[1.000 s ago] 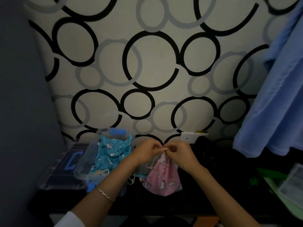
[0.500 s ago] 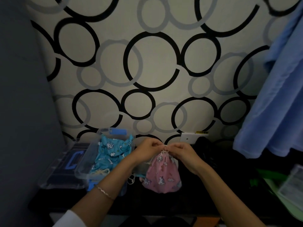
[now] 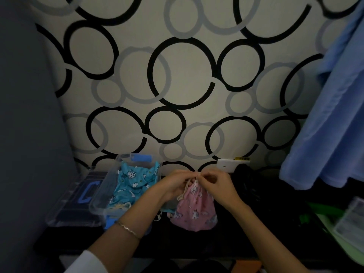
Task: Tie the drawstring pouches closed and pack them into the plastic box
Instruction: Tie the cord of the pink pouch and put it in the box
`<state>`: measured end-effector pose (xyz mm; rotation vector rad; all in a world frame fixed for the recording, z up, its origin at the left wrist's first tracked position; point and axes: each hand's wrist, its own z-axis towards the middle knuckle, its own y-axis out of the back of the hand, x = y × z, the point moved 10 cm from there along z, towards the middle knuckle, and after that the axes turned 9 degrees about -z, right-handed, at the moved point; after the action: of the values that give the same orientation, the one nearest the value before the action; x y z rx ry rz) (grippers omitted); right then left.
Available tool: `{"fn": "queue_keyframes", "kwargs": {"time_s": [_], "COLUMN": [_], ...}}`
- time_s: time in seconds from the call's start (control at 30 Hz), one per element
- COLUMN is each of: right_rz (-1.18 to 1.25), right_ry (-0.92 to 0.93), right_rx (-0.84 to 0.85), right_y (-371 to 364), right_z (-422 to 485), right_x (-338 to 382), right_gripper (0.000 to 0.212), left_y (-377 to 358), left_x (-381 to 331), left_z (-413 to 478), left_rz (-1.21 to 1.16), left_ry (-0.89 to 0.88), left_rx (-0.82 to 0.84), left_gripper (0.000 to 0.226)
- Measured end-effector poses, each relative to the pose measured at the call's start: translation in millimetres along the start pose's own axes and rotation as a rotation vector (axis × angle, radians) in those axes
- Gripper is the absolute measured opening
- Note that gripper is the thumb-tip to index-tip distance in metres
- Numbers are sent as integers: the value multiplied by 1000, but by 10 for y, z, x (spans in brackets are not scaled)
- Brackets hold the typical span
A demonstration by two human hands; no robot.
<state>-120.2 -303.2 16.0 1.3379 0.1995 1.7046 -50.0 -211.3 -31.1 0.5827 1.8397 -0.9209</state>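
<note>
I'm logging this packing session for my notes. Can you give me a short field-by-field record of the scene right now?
left hand: grips the drawstring by the pouch neck
right hand: pinches the drawstring at the top
pink pouch: outside the box, neck gathered; cannot tell if knotted
plastic box: open, holds blue pouches
lid: lies left of the box

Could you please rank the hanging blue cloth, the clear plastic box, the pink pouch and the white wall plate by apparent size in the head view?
Largest to smallest:
blue cloth, cut off by the frame
plastic box
pink pouch
white wall plate
</note>
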Motion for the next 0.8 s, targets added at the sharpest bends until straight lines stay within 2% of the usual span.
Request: {"fn": "queue_keyframes", "kwargs": {"time_s": [0.13, 0.33, 0.5, 0.63, 0.73, 0.8], "right_rz": [-38, -301, -541, -768, -842, -791], "right_ry": [60, 162, 191, 263, 256, 207], "right_rx": [30, 118, 35, -29, -45, -13], "right_y": [-34, -96, -5, 61, 185, 201], "right_z": [-18, -21, -20, -32, -18, -13], "right_x": [44, 167, 225, 308, 234, 118], "right_gripper": [9, 23, 34, 33, 30, 29], "left_y": [-2, 73, 47, 78, 139, 163], "left_x": [-31, -103, -143, -219, -298, -374], "left_z": [-11, -20, -12, -5, -46, -68], "left_rz": [18, 257, 461, 589, 741, 971], "left_ry": [-5, -55, -102, -206, -295, -367], "left_rx": [-29, -88, -54, -82, -101, -166], "left_gripper": [16, 20, 17, 15, 14, 11]}}
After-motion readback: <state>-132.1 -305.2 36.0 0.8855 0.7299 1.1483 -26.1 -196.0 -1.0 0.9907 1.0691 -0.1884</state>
